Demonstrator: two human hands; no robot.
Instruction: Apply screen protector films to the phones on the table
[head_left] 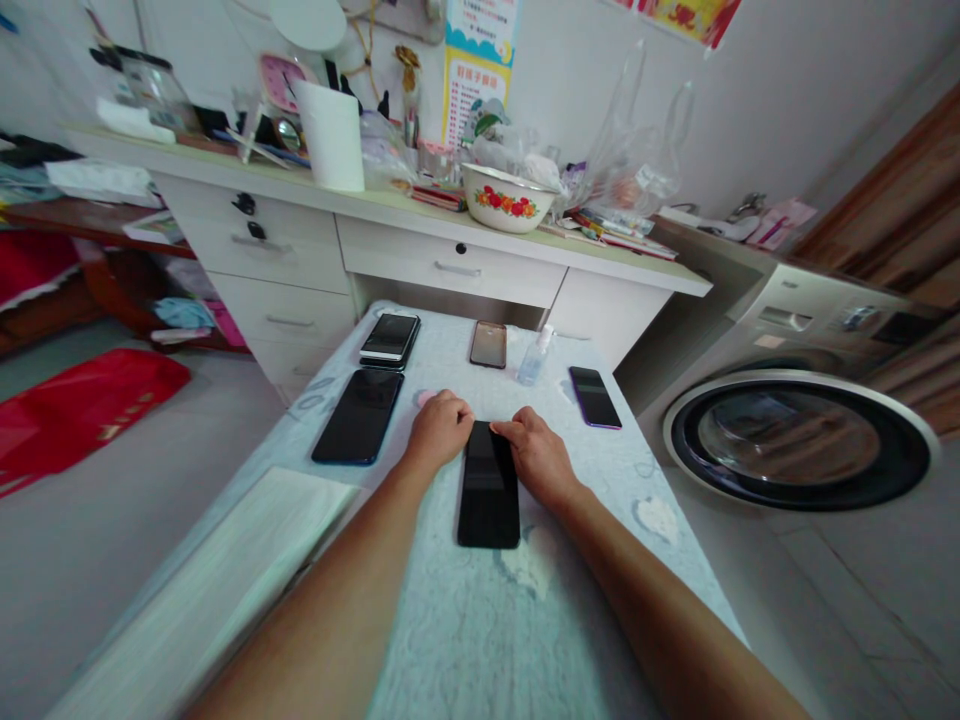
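A black smartphone (pixel 489 490) lies face up on the cloth-covered table, its screen dark. Curled at its upper left corner, my left hand (pixel 442 428) is closed with the fingertips against the edge. My right hand (pixel 538 452) grips the upper right corner, thumb and forefinger at the top edge. A larger dark phone (pixel 360 418) rests left of my left hand, with a small stack of phones (pixel 390 338) behind it. Beyond my hands are a clear brownish phone case (pixel 489 345) and a spray bottle (pixel 535 356). A purple-edged phone (pixel 595 397) lies to the right.
A pale board or box (pixel 217 580) lies along the table's left side. Behind stands a white desk (pixel 450 265) with a flowered enamel bowl (pixel 510 195) and a paper roll (pixel 330 135). A washing machine (pixel 795 440) stands right; a red bag (pixel 90 410) is on the floor left.
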